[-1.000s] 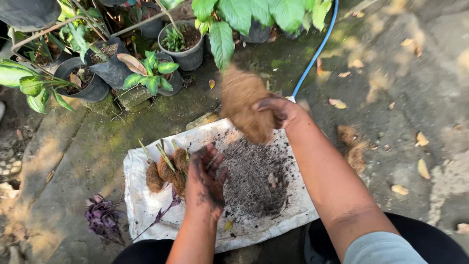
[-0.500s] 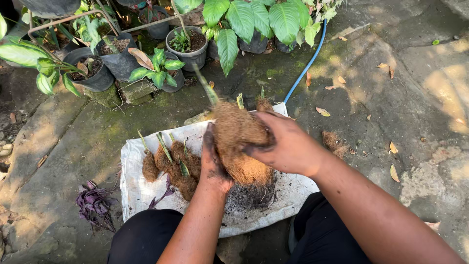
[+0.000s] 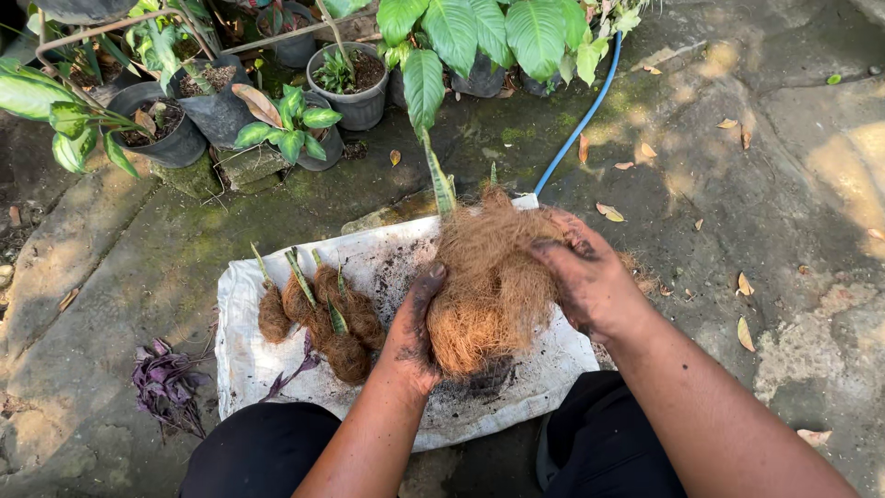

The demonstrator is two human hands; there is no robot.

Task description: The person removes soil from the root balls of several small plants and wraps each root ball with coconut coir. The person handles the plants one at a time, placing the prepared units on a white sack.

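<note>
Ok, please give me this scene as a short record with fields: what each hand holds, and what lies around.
left hand: soil-stained, grips the coir-wrapped plant from its left side
right hand: soil-stained, presses the same bundle from its right side
bundle: brown fibre, one green leaf rising from the top
under it: white sack with loose dark soil
on the sack, left: finished coir bundles lying in a row
behind: potted plants, blue hose

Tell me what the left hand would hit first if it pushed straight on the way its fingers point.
The left hand points up and away, already pressed against the coconut-fibre bundle, so it would press into that first. Beyond lies the white sack; depth there is unclear.
</note>
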